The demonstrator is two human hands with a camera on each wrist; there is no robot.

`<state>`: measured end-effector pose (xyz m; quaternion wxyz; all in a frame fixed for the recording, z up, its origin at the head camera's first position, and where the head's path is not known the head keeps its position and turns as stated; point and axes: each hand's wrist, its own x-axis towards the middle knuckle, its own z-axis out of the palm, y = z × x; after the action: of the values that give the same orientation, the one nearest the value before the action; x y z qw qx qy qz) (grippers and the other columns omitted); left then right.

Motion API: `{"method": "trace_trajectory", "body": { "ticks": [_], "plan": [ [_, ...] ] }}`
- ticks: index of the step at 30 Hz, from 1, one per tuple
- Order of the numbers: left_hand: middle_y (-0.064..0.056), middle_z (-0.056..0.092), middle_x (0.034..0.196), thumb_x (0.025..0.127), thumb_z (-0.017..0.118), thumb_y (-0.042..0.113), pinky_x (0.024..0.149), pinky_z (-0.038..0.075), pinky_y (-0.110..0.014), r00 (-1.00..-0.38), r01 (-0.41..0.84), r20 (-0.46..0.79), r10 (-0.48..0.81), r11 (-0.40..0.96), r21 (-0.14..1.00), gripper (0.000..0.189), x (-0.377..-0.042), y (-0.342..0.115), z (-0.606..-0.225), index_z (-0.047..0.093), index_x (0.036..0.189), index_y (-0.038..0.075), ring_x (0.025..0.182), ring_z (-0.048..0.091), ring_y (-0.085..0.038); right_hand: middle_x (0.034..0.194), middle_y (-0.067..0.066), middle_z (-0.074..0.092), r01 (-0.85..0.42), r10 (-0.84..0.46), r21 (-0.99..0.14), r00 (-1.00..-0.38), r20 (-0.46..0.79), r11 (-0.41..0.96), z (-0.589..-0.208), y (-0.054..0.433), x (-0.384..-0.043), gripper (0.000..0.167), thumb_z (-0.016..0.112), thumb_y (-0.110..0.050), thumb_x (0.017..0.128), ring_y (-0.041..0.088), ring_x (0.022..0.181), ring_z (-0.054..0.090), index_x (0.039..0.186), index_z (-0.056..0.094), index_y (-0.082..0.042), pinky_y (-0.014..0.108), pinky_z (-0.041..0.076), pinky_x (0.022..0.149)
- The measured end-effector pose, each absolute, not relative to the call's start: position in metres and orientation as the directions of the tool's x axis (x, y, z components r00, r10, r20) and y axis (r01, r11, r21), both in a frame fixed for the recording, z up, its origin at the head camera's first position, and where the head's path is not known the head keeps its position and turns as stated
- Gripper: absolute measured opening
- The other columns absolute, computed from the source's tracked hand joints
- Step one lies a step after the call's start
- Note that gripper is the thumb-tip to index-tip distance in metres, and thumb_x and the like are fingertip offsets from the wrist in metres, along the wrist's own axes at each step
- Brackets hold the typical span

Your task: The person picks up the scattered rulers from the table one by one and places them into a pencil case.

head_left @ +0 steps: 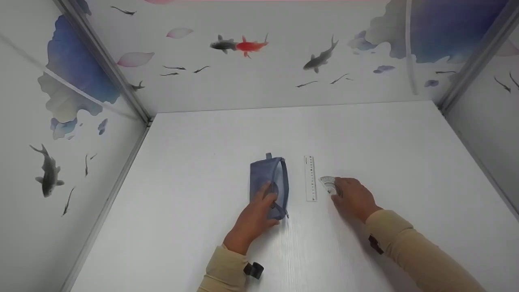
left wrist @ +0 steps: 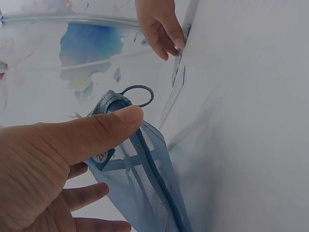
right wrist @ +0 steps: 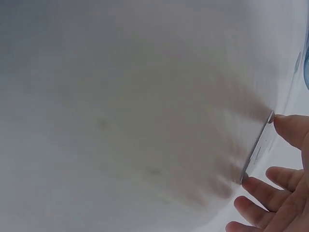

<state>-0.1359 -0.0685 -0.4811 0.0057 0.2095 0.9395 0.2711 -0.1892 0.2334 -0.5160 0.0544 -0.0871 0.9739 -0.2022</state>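
Note:
A blue mesh zip pouch (head_left: 261,172) stands upright on the table, its mouth gaping on the right side. My left hand (head_left: 252,221) grips its near part; in the left wrist view the thumb (left wrist: 116,123) lies over the zipped edge, near a small cord loop (left wrist: 150,96), while the other fingers are partly behind the pouch. To the right, my right hand (head_left: 357,198) pinches a clear protractor (head_left: 327,182) by its edges, between thumb and fingertips, at the table surface. Between the hands lies a clear ruler (head_left: 310,178), touched by neither.
The white table (head_left: 194,162) is bounded by a left panel (head_left: 24,121), a back panel (head_left: 267,81) and a right panel, printed with fish and petals. Metal posts (head_left: 109,61) stand at the corners. A dark wrist camera (head_left: 254,270) sits on the left cuff.

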Motion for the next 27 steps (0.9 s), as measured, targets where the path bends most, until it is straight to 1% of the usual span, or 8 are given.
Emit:
{"method": "trace_trajectory", "body": {
  "ticks": [6,12,22,27],
  "plan": [
    [-0.013,0.027,0.156,0.074,0.084,0.016,0.089,0.052,-0.037,-0.913,0.386,0.096,0.396,0.767,0.512,0.063,-0.136,-0.069,-0.481,0.051,0.127,0.013,0.131,0.046,-0.029,0.138,0.027,0.047,-0.119,-0.18,-0.416,-0.977,-0.111,0.901,-0.513,0.232,-0.192,0.055,0.062,-0.017,0.091,0.044,0.133,0.038,0.139,0.044,0.004,0.058,0.031,0.107],
    [-0.013,0.026,0.156,0.074,0.084,0.016,0.091,0.051,-0.037,-0.915,0.381,0.088,0.394,0.771,0.511,0.064,-0.137,-0.069,-0.482,0.051,0.129,0.012,0.132,0.044,-0.03,0.138,0.029,0.046,-0.093,-0.172,-0.447,-0.975,-0.141,0.89,-0.51,0.23,-0.197,0.057,0.063,-0.014,0.089,0.046,0.132,0.037,0.138,0.044,0.006,0.057,0.029,0.108],
    [-0.012,0.026,0.156,0.074,0.083,0.016,0.09,0.051,-0.037,-0.916,0.378,0.082,0.393,0.774,0.509,0.063,-0.137,-0.069,-0.482,0.051,0.128,0.012,0.129,0.048,-0.028,0.14,0.031,0.043,-0.038,-0.144,-0.479,-0.972,-0.186,0.877,-0.505,0.23,-0.201,0.062,0.062,-0.012,0.084,0.048,0.132,0.034,0.139,0.041,0.009,0.057,0.027,0.11],
    [-0.011,0.026,0.156,0.073,0.084,0.015,0.09,0.052,-0.036,-0.92,0.366,0.082,0.382,0.767,0.527,0.064,-0.137,-0.068,-0.483,0.052,0.128,0.013,0.129,0.048,-0.027,0.14,0.031,0.042,-0.004,-0.124,-0.487,-0.969,-0.214,0.874,-0.505,0.23,-0.205,0.065,0.061,-0.009,0.08,0.047,0.133,0.034,0.139,0.04,0.01,0.056,0.027,0.11]
  ]
}}
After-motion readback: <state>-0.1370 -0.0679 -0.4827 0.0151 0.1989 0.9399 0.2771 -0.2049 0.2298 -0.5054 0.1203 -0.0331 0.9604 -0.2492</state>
